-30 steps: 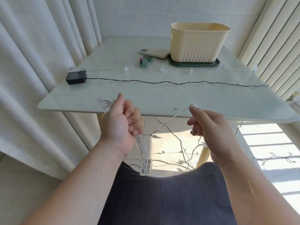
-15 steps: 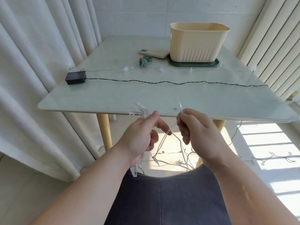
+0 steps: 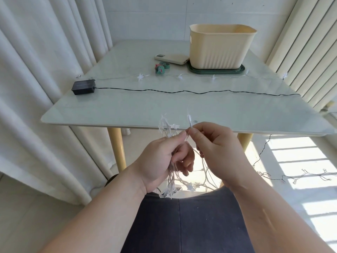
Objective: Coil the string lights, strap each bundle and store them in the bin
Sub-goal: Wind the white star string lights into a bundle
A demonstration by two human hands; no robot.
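Star lights [image 3: 168, 127] bunch in the left hand [image 3: 162, 161], fisted around the coil; right hand [image 3: 217, 152] at three o'clock pinches one strand. One bin [image 3: 221, 46] sits at twelve o'clock.

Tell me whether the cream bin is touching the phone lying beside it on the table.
Cannot tell. In the head view the bin overlaps the right end of the phone, so no gap shows, but real contact is not plain.

- Single head-worn wide-angle view, facing forward and down.
- Close on both hands [image 3: 189, 152]; bench [image 3: 127, 110] just beyond.
- Bin [image 3: 218, 48] at the bench's far end.
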